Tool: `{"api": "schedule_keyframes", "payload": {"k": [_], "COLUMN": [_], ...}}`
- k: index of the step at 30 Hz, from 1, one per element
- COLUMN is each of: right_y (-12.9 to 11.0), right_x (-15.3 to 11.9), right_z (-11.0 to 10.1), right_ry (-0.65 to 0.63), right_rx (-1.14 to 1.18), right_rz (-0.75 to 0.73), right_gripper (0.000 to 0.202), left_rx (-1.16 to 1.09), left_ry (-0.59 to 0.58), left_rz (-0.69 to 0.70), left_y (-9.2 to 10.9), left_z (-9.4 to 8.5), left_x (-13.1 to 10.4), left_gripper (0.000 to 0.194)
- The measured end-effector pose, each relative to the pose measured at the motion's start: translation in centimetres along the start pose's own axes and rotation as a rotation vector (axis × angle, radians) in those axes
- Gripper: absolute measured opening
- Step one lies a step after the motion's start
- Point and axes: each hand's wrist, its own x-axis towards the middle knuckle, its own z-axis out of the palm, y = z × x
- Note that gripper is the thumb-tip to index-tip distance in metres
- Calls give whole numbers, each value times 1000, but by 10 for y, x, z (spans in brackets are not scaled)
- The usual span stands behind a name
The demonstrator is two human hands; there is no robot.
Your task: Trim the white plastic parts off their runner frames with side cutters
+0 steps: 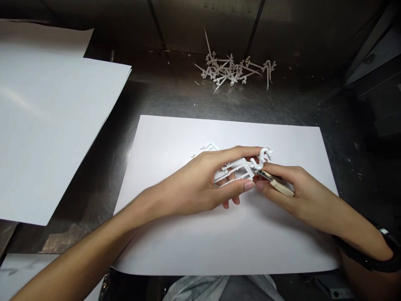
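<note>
My left hand [213, 179] is wrapped round a white plastic frame [239, 167] with rectangular openings, held just above a white paper sheet [175, 246]. From the frame's right end sticks out a curly white sprue [265, 156], which my left index fingertip touches. My right hand [291, 188] is closed on a cutting tool with cream handles [282, 188], apparently nippers. Their metal jaws meet the spot where sprue and frame join. Behind my left hand shows more white framework [208, 147]; my palm and fingers hide much of the part.
A pile of cut white sprues [230, 71] lies at the back of the dark metal table [163, 92], with small scraps scattered around. To the left, large white sheets [56, 117] overlap. A wall rises behind the table.
</note>
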Motion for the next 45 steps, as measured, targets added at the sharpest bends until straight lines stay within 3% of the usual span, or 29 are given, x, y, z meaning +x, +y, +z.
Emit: {"api": "schedule_keyframes", "payload": {"k": [11, 26, 30, 45], "right_y": [-12, -12, -8, -7], "right_x": [-4, -3, -4, -3], "right_z": [0, 4, 5, 10], "right_ry": [-191, -133, -84, -52], "right_rx": [200, 56, -4, -115], "right_rz": [15, -36, -13, 19], "right_gripper": [22, 32, 26, 41], "left_rx": [-48, 78, 89, 102], "left_ry": [-1, 5, 20, 22], "left_rz": [-17, -9, -5, 38], "left_y": [-1, -4, -4, -8], "left_z": [1, -2, -3, -4], "left_x": [0, -2, -1, 1], "left_gripper": [48, 49, 49, 44]}}
